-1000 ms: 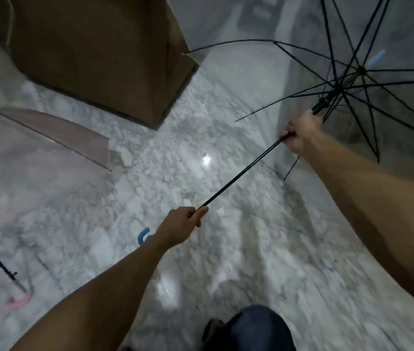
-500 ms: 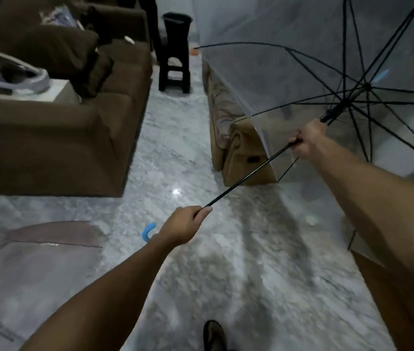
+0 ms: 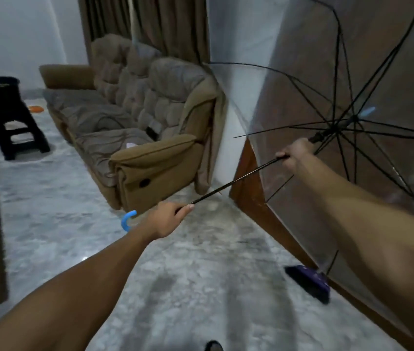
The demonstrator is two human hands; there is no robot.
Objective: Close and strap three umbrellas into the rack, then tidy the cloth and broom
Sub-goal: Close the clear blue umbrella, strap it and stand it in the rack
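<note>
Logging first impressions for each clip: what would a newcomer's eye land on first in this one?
The open clear umbrella with black ribs fills the right side, held by both hands: the right hand grips the shaft near the runner, the left hand grips it low, just above the blue hooked handle. Behind stands a brown sofa, and a purple broom head lies on the marble floor at lower right.

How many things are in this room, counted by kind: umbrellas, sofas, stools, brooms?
Umbrellas: 1, open, clear, its shaft held by both hands, left and right
Sofas: 1 full; a brown edge at far left may be another
Stools: 1, black
Brooms: 1, purple head
Total: 4
</note>
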